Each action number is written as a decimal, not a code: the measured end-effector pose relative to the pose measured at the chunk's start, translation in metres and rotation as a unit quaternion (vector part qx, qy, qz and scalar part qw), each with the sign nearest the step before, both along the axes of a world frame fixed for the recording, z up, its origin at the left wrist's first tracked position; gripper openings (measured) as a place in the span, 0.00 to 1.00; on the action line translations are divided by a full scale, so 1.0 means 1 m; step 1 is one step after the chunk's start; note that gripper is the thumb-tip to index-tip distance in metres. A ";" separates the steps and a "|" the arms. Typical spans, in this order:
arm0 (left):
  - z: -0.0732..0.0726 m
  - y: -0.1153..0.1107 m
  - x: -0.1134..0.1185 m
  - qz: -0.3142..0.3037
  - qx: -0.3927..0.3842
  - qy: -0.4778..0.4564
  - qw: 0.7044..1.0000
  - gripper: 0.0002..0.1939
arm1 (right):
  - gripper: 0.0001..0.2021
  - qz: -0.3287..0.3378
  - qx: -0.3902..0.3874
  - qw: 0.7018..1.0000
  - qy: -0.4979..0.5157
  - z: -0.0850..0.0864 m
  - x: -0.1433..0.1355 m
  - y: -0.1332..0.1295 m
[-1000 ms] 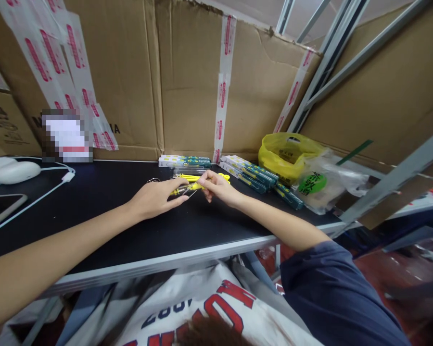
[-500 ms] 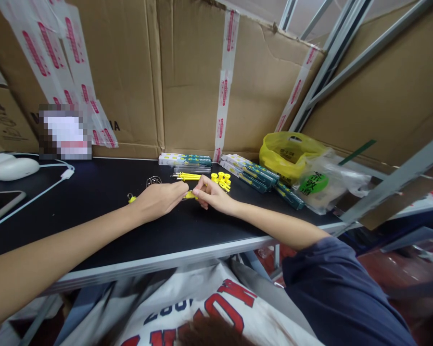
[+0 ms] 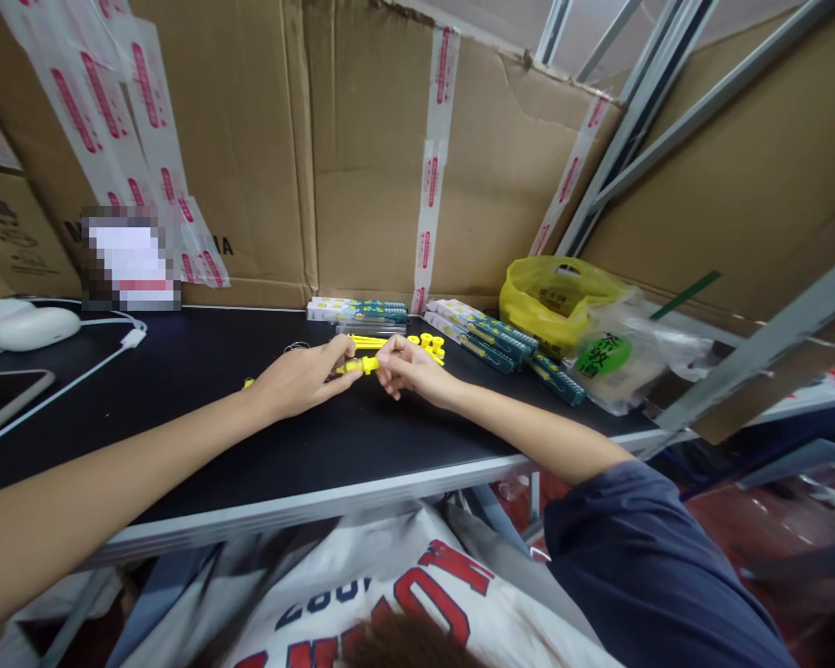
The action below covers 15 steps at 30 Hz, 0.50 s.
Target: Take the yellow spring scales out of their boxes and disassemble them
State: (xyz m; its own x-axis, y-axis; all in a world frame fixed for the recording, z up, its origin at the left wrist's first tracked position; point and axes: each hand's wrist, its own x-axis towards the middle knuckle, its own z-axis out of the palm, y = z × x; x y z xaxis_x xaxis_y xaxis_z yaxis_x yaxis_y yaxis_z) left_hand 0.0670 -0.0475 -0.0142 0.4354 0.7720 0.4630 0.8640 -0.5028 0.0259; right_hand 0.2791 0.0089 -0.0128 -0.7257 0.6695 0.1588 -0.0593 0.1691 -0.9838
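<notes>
My left hand [image 3: 299, 378] is closed at its fingertips around one end of a small yellow plastic piece [image 3: 362, 366] with a clear-looking part. My right hand [image 3: 417, 373] pinches the other end, so the piece bridges both hands just above the black table. Thin yellow rods [image 3: 366, 342] lie right behind the fingers. Beyond my right hand sits a cluster of small yellow caps [image 3: 431, 345]. Metal rings [image 3: 296, 347] show partly behind my left hand, and a bit of another yellow piece [image 3: 249, 383] peeks out by the wrist.
Slim green-and-white boxes [image 3: 358, 309] lie at the back, with more boxes [image 3: 483, 332] to the right. Clear tubes [image 3: 372, 328] rest in front. A yellow bag [image 3: 549, 306] and a clear bag [image 3: 619, 362] stand right; a phone [image 3: 6, 399] and cables lie left.
My left fingers have parted and shifted slightly left, so more of the yellow piece shows between the hands. My right hand keeps its pinch nearly in place.
</notes>
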 end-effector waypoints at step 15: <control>0.000 -0.002 0.003 0.016 -0.001 0.065 0.998 0.17 | 0.20 0.036 0.189 0.976 -0.101 -0.001 0.004 0.003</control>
State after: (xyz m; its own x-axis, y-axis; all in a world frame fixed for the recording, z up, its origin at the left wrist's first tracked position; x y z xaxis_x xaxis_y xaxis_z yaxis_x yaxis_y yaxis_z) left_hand 0.0700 -0.0492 -0.0143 0.4669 0.7871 0.4031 0.8756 -0.4752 -0.0862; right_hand 0.2834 0.0121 -0.0138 -0.8112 0.5362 0.2331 0.1043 0.5250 -0.8447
